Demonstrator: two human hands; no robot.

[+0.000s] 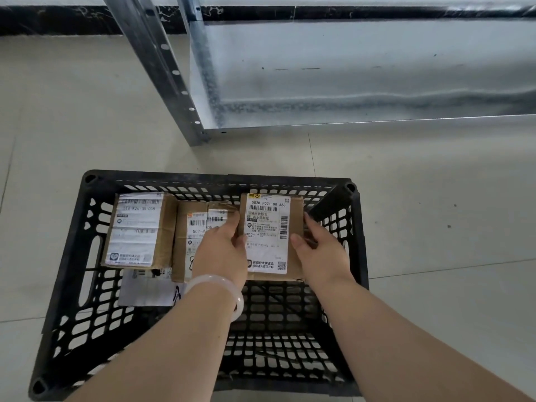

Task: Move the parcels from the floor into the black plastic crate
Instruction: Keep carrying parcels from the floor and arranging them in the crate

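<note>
Both hands clasp one labelled parcel [268, 233] by its side edges — left hand [222, 250] curled round the left edge, right hand [320, 253] round the right — likely to lower it flat inside the black plastic crate [358, 242], beside two parcels [136, 230] already lying there, near a metal shelf [348, 74].

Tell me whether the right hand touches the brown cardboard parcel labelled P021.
Touching. Head view: right hand grips the right edge of the brown cardboard parcel.
</note>
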